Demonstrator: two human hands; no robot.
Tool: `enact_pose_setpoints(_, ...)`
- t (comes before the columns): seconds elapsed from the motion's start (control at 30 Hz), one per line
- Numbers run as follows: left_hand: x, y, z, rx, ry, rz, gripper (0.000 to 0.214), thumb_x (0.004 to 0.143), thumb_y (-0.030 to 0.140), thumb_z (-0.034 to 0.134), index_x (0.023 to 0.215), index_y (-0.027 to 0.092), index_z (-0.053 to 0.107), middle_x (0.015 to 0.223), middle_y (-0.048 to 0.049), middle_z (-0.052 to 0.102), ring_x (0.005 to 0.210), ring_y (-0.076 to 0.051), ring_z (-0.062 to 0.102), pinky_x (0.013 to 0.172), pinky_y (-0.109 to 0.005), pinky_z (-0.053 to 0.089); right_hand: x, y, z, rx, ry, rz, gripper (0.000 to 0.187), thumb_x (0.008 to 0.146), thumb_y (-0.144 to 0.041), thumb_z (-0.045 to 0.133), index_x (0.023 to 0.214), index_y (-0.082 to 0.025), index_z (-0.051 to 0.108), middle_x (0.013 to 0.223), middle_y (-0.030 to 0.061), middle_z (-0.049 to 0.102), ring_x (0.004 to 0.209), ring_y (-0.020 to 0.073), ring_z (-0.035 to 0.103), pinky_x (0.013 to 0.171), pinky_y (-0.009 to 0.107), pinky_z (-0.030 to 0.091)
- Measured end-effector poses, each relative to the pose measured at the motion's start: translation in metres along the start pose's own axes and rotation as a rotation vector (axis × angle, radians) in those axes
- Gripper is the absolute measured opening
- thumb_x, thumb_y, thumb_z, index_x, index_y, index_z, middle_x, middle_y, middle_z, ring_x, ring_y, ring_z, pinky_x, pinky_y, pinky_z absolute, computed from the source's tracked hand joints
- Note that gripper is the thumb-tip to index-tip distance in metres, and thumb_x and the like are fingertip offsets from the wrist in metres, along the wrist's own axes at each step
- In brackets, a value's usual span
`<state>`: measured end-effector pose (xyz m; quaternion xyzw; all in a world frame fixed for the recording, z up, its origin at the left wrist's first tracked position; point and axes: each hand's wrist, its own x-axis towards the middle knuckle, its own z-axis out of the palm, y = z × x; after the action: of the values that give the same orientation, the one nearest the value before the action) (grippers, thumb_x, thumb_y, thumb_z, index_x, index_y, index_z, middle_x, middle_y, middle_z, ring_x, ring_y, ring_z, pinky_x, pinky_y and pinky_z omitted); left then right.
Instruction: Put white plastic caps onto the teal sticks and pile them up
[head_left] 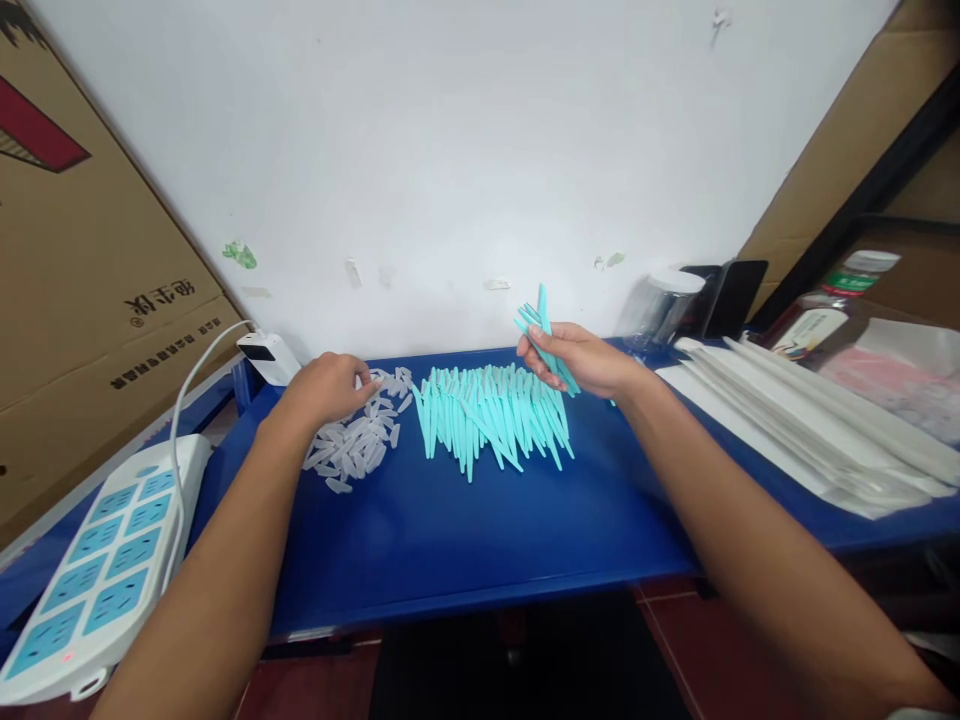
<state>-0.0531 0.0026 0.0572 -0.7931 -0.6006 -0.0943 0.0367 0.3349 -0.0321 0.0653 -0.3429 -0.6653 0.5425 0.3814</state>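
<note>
Several slim turquoise sticks, which look like eyebrow razors [553, 345], are gripped in my right hand [581, 358], raised above the back of the table. Below and left of it, many more turquoise razors [469, 415] lie side by side in a wide, overlapping row. My left hand [330, 387] is at the back edge of a heap of small translucent plastic caps [352, 445]. Its thumb and forefinger are drawn together over the caps; whatever is between the fingertips is too small to make out.
A white power strip [142, 540] and a small white device [268, 357] with a cable stand at left. White flat packs [810, 420], a clear jar [664, 305] and a bottle [825, 300] are at right. A white wall [465, 180] rises behind the blue table [480, 540].
</note>
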Motion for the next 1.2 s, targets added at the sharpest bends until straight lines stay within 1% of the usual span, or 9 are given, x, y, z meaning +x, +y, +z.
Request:
enact_pose_setpoints(0.23,0.001,-0.014,-0.007,-0.087,-0.172,-0.023,0.033,0.075,0.053,0.071,0.083,0.023,0.08,0.077,-0.0051,0.073,0.068,-0.023,0.065,0.06,-0.031,0.043,0.002,0.036,0.004,-0.315,0.11,0.034,0.047,0.106,-0.06,0.044,0.098,-0.017,0.06,0.056,-0.0068,0.038,0.045,0.0095,0.032,0.046,0.025,0.026)
enact_pose_setpoints(0.33,0.0,-0.009,-0.006,-0.21,-0.278,0.019,0.042,0.075,0.061,0.073,0.094,0.024,0.08,0.077,-0.0034,0.071,0.068,-0.021,0.065,0.061,-0.03,0.045,0.002,0.037,0.005,-0.374,0.15,0.031,0.038,0.106,-0.056,0.045,0.094,-0.021,0.05,0.06,-0.0056,0.041,0.049,0.011,0.035,0.049,0.027,0.029)
enact_pose_setpoints(0.57,-0.003,-0.002,0.0,-0.273,-0.461,0.104,0.074,0.058,0.07,0.084,0.116,0.024,0.074,0.108,-0.0092,0.069,0.095,-0.027,0.067,0.074,-0.031,0.051,0.002,0.034,0.007,-0.529,0.248,0.05,0.031,0.107,-0.048,0.044,0.091,-0.022,0.045,0.074,0.0006,0.051,0.066,0.0166,0.051,0.062,0.031,0.039)
enact_pose_setpoints(0.67,-0.003,-0.001,0.01,-0.179,-0.355,0.048,0.094,0.057,0.078,0.08,0.13,0.021,0.064,0.125,-0.0161,0.063,0.108,-0.034,0.064,0.081,-0.036,0.052,0.004,0.039,0.006,-0.55,0.256,0.01,0.031,0.107,-0.048,0.043,0.091,-0.022,0.045,0.082,0.0043,0.059,0.073,0.0186,0.057,0.066,0.032,0.042)
enact_pose_setpoints(0.8,-0.007,0.019,0.031,0.031,-0.146,-0.04,0.098,0.075,0.087,0.058,0.143,0.016,0.052,0.135,-0.0251,0.055,0.127,-0.046,0.053,0.091,-0.048,0.05,0.007,0.046,0.005,-0.587,0.281,-0.047,0.033,0.107,-0.05,0.041,0.089,-0.022,0.044,0.088,0.007,0.064,0.079,0.0205,0.06,0.069,0.032,0.043)
enact_pose_setpoints(0.9,-0.012,0.043,0.046,0.209,-0.051,-0.013,0.078,0.097,0.073,0.037,0.138,0.009,0.054,0.128,-0.0289,0.057,0.122,-0.047,0.055,0.09,-0.052,0.049,0.008,0.047,0.005,-0.569,0.298,-0.057,0.033,0.107,-0.05,0.041,0.088,-0.023,0.041,0.095,0.0088,0.068,0.078,0.0199,0.06,0.069,0.033,0.044)
enact_pose_setpoints(0.97,-0.014,0.053,0.054,0.29,0.014,-0.009,0.066,0.104,0.059,0.03,0.132,0.007,0.057,0.125,-0.0294,0.059,0.119,-0.046,0.056,0.088,-0.051,0.05,0.008,0.046,0.005,-0.566,0.297,-0.047,0.032,0.107,-0.049,0.04,0.088,-0.023,0.042,0.099,0.0099,0.069,0.077,0.0193,0.06,0.07,0.033,0.044)
enact_pose_setpoints(1.07,-0.013,0.056,0.059,0.31,0.062,-0.006,0.055,0.106,0.048,0.028,0.126,0.007,0.06,0.12,-0.0276,0.062,0.116,-0.043,0.058,0.086,-0.049,0.05,0.007,0.041,0.007,-0.581,0.296,-0.047,0.033,0.107,-0.05,0.039,0.09,-0.022,0.045,0.099,0.0099,0.069,0.076,0.0192,0.06,0.071,0.033,0.043)
enact_pose_setpoints(1.2,-0.009,0.048,0.061,0.289,0.05,-0.008,0.05,0.107,0.041,0.027,0.121,0.01,0.062,0.112,-0.0227,0.068,0.106,-0.04,0.065,0.082,-0.047,0.051,0.004,0.034,0.008,-0.632,0.292,-0.051,0.039,0.107,-0.054,0.038,0.095,-0.02,0.053,0.079,0.0042,0.062,0.071,0.0199,0.057,0.069,0.033,0.04)
